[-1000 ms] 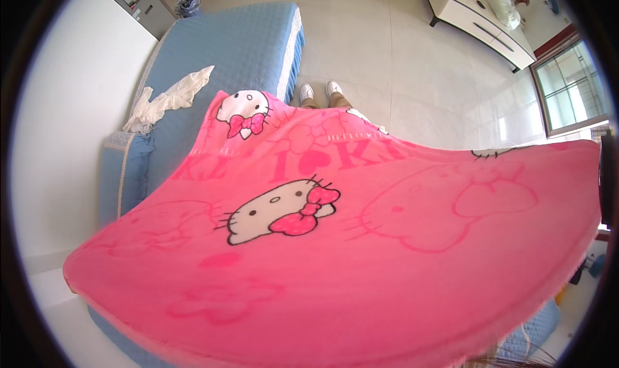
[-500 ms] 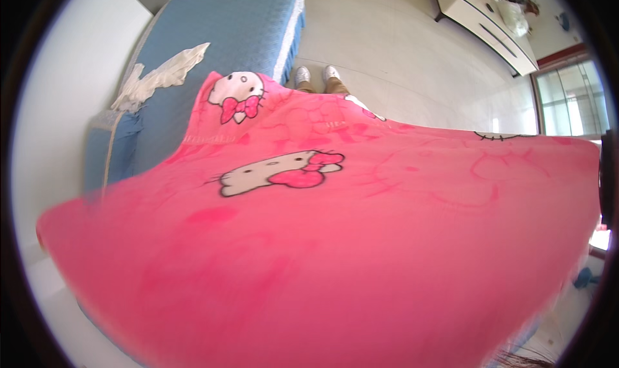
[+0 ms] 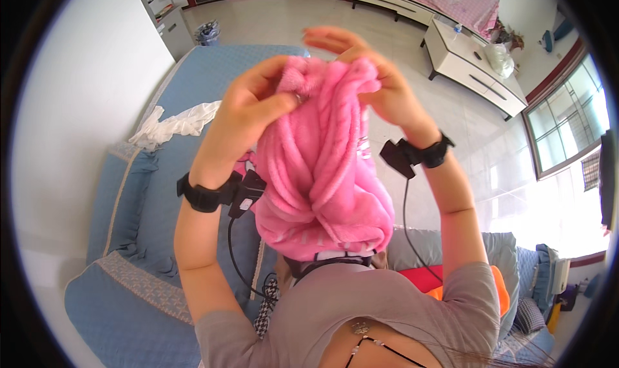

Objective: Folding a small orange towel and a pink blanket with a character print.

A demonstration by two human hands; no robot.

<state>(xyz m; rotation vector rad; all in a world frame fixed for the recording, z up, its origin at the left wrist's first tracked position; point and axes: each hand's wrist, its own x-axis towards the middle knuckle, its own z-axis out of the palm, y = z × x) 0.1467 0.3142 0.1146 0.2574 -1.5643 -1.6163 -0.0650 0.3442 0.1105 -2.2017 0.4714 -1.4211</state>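
Note:
A fluffy pink blanket (image 3: 319,168) with small white patches hangs bunched in front of my body, its folds gathered at the top. My left hand (image 3: 248,104) is closed on the upper left of the bundle, thumb pressed on the pile. At the upper right, my right hand (image 3: 387,78) has the cloth between thumb and palm, with its longer fingers stretched out beyond the top edge. Some of those fingertips are hidden behind the fabric. Each wrist wears a black strap with a small cabled box.
Left of me stands a blue-covered sofa (image 3: 174,187) with a crumpled white cloth (image 3: 174,124) on it. A white low table (image 3: 477,71) bearing a clear plastic bag (image 3: 498,60) is at the far right. Behind me lie red and orange cushions (image 3: 425,279). A bin (image 3: 207,33) stands far left.
The blanket, spread wide across the view before, is now gathered into a narrow bundle. Both hands and arms, hidden earlier, have come into sight.

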